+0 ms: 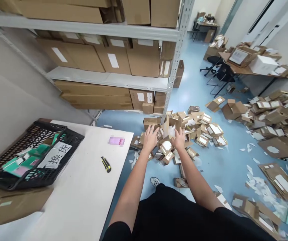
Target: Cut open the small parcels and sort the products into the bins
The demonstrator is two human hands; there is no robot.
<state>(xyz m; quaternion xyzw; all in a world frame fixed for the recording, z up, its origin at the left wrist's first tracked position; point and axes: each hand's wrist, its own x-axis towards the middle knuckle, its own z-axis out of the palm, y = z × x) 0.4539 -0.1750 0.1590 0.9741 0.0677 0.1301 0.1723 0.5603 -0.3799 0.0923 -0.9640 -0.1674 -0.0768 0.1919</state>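
My left hand (150, 138) reaches out past the table's right edge with its fingers spread and nothing in it. Level with it, my right hand (178, 139) is also open, fingers apart. Between and just beyond them is an open cardboard box (166, 129) with whitish wrapping inside. It is nearest to my right hand; whether the fingertips touch it I cannot tell. Below lies a heap of opened cardboard boxes (167, 146) on the floor. On the white table (83, 187) are a yellow-and-black box cutter (106, 164) and a blurred pink packet (116, 141).
A black crate (66, 134) with green packets stands at the table's left, by a cardboard carton (20, 204). Metal shelving (109, 78) full of cartons rises ahead. More boxes (274, 117) and paper scraps (262, 190) litter the blue floor at right, near a loaded desk (241, 68).
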